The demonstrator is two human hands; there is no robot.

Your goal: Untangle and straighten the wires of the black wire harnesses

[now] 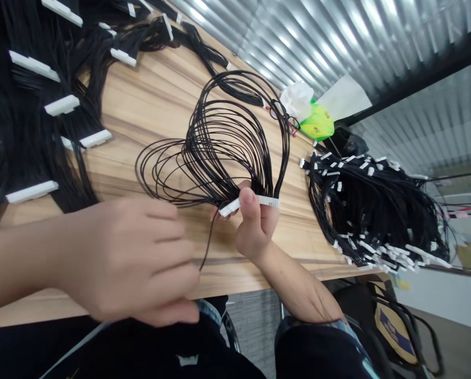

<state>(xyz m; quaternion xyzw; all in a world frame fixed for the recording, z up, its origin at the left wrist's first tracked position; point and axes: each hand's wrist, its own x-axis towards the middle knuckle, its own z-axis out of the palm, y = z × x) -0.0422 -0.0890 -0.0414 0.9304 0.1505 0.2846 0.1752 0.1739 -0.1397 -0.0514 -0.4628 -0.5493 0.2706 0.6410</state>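
My right hand [257, 226] pinches two white connectors side by side, thumb on top and fingers mostly hidden beneath. One white connector [269, 200] shows right of the thumb, another [229, 208] left of it. Between them a wire harness [228, 184] of thin black wires rises in wide loops over the table. A single black wire [208, 245] runs down from the left connector to the fingers of my left hand [140, 260]. That hand is closed with its back up, slightly blurred; its fingertips are hidden, and the wire disappears at them.
Many black harnesses with white connectors [33, 66] cover the wooden table [140, 116] at left. Another large harness pile [378, 210] lies at right. A green bag [318, 122] and white paper sit by the corrugated metal wall [318, 47]. A black chair [354, 310] stands below right.
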